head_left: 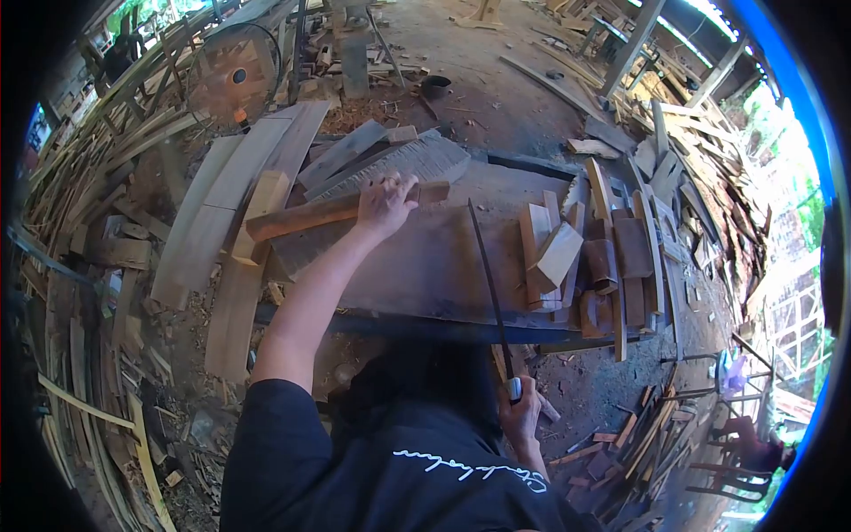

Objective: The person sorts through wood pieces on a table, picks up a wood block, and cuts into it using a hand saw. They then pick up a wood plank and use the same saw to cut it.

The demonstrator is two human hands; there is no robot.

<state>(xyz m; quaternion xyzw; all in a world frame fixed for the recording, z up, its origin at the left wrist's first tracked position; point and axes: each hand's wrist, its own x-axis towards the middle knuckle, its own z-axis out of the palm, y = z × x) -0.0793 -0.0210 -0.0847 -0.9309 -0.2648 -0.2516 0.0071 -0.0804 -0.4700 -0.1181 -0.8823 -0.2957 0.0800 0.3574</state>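
Observation:
My left hand (386,206) is closed over the top of a reddish-brown wooden piece (306,216) lying slantwise above the workbench (417,275). Its left end rests against a pale wood block (267,193). In my right hand (520,413), low at the bench's front edge, is the handle of a handsaw (490,284). The long, thin, dark blade shows nearly edge-on and points away across the bench, apart from the wooden piece. Part of the handle is hidden by my fingers.
Several wood offcuts (556,257) are stacked on the bench's right side. Wide planks (232,191) lean at the left, and a rough-sawn slab (417,165) lies behind my left hand. A fan (238,76) stands at the back left. Scrap wood (643,443) covers the floor at lower right.

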